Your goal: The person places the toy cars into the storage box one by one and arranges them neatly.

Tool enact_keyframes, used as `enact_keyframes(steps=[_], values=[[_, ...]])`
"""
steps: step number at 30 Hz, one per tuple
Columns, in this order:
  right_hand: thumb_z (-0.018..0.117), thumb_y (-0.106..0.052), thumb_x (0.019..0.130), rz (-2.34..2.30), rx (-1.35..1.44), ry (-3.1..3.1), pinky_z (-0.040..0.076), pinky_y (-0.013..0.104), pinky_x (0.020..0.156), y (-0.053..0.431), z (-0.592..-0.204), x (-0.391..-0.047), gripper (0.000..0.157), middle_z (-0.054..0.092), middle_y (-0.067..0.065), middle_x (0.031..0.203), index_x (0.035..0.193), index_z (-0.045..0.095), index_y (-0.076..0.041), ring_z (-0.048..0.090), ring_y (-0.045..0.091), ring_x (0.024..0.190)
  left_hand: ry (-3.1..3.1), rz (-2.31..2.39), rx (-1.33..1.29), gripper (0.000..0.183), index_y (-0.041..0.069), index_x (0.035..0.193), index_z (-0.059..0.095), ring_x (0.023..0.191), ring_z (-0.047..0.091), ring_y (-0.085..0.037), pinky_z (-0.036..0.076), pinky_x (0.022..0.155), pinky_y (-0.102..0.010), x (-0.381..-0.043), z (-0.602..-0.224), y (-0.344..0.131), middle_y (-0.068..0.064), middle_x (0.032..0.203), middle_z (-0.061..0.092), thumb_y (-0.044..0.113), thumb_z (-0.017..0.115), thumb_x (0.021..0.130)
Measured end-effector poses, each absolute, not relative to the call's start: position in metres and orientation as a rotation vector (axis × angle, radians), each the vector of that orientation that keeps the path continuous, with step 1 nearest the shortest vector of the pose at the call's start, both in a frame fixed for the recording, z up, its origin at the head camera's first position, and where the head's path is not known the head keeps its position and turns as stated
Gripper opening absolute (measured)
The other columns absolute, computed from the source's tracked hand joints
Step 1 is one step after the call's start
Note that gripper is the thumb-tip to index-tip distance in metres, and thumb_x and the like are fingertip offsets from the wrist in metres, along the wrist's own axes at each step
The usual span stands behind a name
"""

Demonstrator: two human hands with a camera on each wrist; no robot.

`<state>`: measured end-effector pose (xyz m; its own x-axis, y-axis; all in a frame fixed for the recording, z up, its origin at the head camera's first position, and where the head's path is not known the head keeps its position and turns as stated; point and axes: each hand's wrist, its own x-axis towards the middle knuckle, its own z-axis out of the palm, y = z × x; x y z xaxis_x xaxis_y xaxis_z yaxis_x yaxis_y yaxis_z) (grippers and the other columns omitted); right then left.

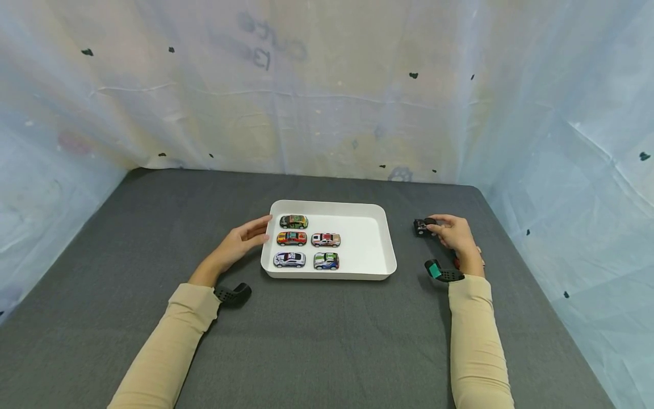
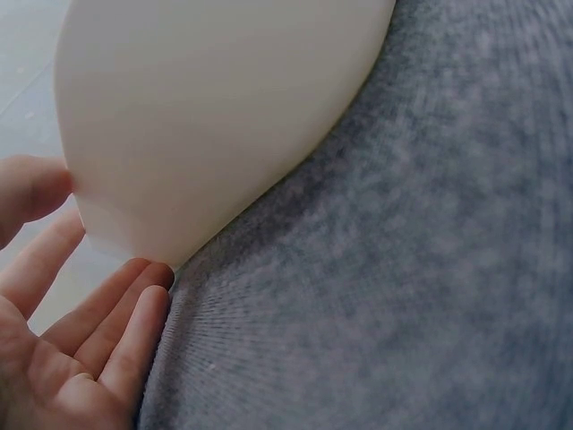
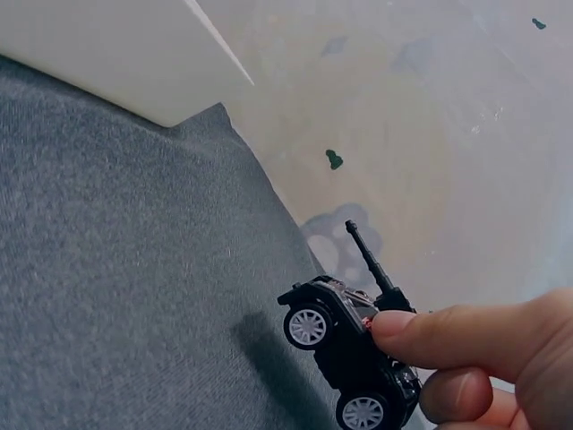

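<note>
A white tray [image 1: 357, 238] lies on the table with several small toy cars on its left half. Among them are a white car [image 1: 289, 259], a red and yellow car [image 1: 292, 238] and a blue and green car [image 1: 326, 261]. My left hand [image 1: 242, 241] touches the tray's left end with extended fingers; in the left wrist view, fingertips [image 2: 154, 273] meet the outer wall. To the right of the tray, my right hand [image 1: 455, 233] pinches a black toy jeep [image 3: 345, 349] with a gun barrel on top and silver-spoked wheels. The fingers partly cover its rear.
Grey cloth [image 1: 327, 335] covers the table. Beside my right wrist, a small red thing [image 1: 456, 262] is mostly hidden by the hand and wrist strap. Pale plastic sheeting [image 1: 327, 102] hangs behind the table and at both sides.
</note>
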<state>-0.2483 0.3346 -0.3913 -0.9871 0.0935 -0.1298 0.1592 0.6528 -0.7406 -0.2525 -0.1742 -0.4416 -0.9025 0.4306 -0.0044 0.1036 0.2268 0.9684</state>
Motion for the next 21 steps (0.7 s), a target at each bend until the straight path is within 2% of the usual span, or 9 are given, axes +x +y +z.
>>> enact_keyframes(steps=[8, 21], values=[[0.058, -0.026, 0.098, -1.214, 0.118, 2.84, 0.029, 0.025, 0.043, 0.328, -0.384, -0.246, 0.043, 0.037, -0.017, 0.043, 0.133, 0.055, -0.001, 0.032, 0.005, 0.04, 2.239, 1.721, 0.5, 0.061, 0.015, 0.152, 0.031, 0.143, 0.036, -0.034, 0.042, 0.091, -0.005, -0.253, -0.441, -0.174, -0.014, 0.158, 0.032, 0.026, 0.057, 0.098], [0.06, -0.019, 0.096, -1.17, -0.021, 2.884, 0.03, 0.024, 0.043, 0.31, -0.367, -0.246, 0.037, 0.038, -0.015, 0.043, 0.127, 0.059, 0.002, 0.032, 0.004, 0.039, 2.228, 1.739, 0.495, 0.061, 0.013, 0.152, 0.031, 0.141, 0.037, -0.035, 0.043, 0.091, -0.004, -0.252, -0.441, -0.173, -0.015, 0.158, 0.032, 0.025, 0.057, 0.098]])
